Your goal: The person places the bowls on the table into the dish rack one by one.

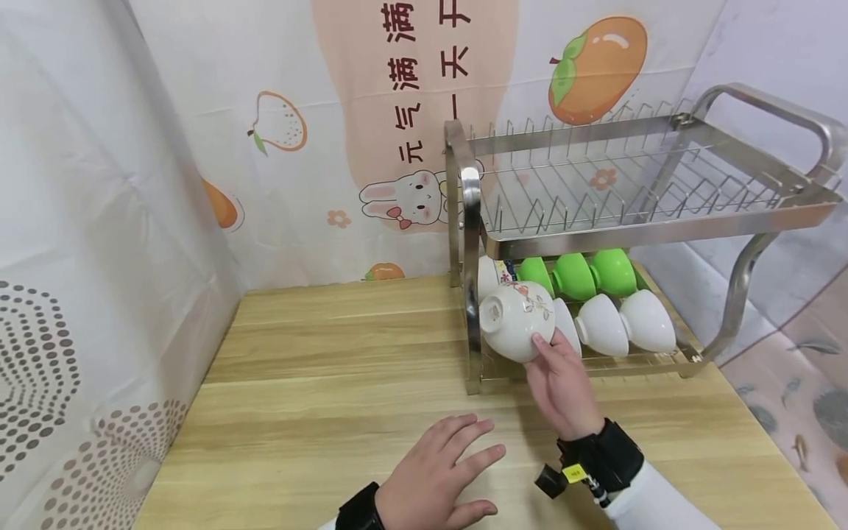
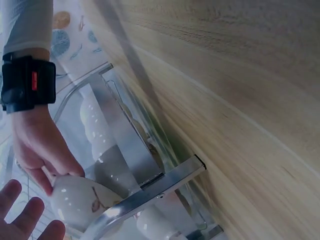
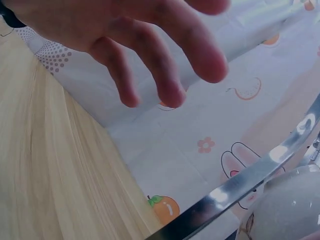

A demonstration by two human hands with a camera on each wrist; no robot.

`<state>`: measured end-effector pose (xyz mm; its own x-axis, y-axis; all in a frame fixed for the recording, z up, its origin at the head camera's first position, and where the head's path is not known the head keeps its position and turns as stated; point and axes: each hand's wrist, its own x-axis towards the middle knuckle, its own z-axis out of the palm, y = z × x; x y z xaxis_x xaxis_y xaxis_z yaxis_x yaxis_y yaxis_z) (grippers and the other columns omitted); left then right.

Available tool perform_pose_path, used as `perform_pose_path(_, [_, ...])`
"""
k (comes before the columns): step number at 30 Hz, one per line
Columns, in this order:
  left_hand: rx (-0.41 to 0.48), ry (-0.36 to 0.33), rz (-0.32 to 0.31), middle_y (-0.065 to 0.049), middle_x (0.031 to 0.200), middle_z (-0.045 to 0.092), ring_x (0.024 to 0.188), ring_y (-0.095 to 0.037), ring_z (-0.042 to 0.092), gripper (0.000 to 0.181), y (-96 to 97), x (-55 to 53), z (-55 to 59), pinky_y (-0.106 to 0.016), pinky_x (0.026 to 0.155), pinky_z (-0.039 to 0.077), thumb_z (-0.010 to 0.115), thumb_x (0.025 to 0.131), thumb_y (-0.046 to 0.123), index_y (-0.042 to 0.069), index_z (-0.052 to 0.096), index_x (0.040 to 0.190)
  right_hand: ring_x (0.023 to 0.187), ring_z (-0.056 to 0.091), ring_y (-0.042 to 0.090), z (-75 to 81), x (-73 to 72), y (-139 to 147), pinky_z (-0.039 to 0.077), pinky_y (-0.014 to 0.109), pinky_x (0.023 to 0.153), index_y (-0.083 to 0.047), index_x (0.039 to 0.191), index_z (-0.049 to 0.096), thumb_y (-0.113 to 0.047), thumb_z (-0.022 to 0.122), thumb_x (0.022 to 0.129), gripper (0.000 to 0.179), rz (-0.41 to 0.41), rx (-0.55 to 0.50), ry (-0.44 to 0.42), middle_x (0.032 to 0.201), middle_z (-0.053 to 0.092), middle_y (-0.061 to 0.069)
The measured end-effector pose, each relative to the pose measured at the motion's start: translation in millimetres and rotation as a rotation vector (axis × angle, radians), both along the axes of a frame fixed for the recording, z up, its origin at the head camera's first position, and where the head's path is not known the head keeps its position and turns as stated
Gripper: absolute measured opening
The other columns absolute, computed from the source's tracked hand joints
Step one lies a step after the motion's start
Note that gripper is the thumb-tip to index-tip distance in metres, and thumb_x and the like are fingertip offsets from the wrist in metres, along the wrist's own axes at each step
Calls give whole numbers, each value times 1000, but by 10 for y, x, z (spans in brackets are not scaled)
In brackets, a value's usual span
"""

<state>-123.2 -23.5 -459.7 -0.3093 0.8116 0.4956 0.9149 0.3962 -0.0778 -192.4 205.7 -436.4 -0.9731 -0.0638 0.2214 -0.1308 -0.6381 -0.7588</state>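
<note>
My right hand (image 1: 564, 386) grips a white bowl with a floral print (image 1: 517, 322) by its rim, thumb on the outer wall. The bowl is tilted on its side, its foot facing left, at the left end of the rack's lower tier. In the left wrist view the same bowl (image 2: 82, 202) shows behind the steel rack frame (image 2: 145, 192). Over the tabletop, left of the right hand, my left hand (image 1: 433, 471) has its fingers spread and holds nothing. Its fingers (image 3: 167, 82) also appear at the top of the right wrist view.
A two-tier steel dish rack (image 1: 616, 228) stands at the right. White bowls (image 1: 603, 326) line its lower front row, green bowls (image 1: 575, 277) the back row, with a patterned bowl (image 1: 489, 276) at that row's left end. A wooden table (image 1: 298, 383) lies beneath; printed cloth (image 1: 265, 213) hangs behind.
</note>
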Motion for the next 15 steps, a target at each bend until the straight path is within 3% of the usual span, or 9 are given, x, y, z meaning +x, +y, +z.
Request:
perform_pose_path(9, [-16, -87, 30, -8, 145, 40, 133, -22, 29, 62, -61, 12, -45, -38, 105, 38, 56, 89, 57, 19, 49, 139, 139, 9, 16, -47, -185, -147, 1, 41, 118, 5, 152, 2, -2, 22, 107, 50, -6, 46, -116, 158, 1, 12])
perform_pose_path(15, [-32, -99, 42, -7, 145, 40, 133, -23, 29, 62, -96, 20, -82, -38, 105, 37, 56, 89, 57, 21, 49, 138, 139, 8, 16, -145, -219, -205, 2, 41, 118, 11, 150, 3, 1, 22, 105, 49, -9, 120, -148, 158, 1, 15])
